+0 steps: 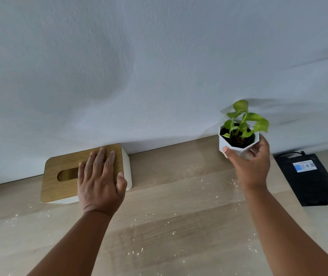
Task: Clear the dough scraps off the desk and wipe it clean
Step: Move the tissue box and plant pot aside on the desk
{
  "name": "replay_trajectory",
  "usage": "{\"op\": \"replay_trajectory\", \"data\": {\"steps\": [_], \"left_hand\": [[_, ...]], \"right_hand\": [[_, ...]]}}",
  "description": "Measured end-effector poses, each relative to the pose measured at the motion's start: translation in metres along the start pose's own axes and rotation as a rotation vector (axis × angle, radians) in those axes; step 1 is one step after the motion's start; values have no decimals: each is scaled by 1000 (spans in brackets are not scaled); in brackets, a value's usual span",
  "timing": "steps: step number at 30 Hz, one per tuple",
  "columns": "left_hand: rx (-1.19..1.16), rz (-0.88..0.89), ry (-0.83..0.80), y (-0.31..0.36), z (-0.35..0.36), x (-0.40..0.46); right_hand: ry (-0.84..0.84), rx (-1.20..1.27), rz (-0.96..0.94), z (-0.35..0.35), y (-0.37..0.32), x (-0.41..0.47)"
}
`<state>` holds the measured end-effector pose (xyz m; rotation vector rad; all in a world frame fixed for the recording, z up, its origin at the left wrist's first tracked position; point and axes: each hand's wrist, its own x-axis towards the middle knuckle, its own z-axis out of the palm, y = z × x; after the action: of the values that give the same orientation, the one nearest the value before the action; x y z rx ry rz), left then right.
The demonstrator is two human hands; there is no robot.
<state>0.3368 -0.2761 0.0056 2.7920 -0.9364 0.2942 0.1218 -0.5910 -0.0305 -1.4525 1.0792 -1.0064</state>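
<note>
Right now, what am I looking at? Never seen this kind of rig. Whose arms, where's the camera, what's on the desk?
There is no machine here: a person is working with two bare hands. The single picture comes from a wide-angle camera worn on their head, looking forward and down.

The left hand rests on the wooden lid of a tissue box that stands against the wall. The right hand holds a small potted plant in a white faceted pot, lifted above the wooden desk.

White specks, likely the dough scraps, are scattered over the desk. At the far right lies a flat black pouch with a label.
</note>
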Motion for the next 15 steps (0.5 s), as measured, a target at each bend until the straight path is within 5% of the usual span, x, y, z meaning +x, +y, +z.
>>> {"op": "replay_trajectory", "data": {"steps": [15], "left_hand": [[-1,-2,1,0,1,0]], "right_hand": [[26,79,58,-18,17,22]]}}
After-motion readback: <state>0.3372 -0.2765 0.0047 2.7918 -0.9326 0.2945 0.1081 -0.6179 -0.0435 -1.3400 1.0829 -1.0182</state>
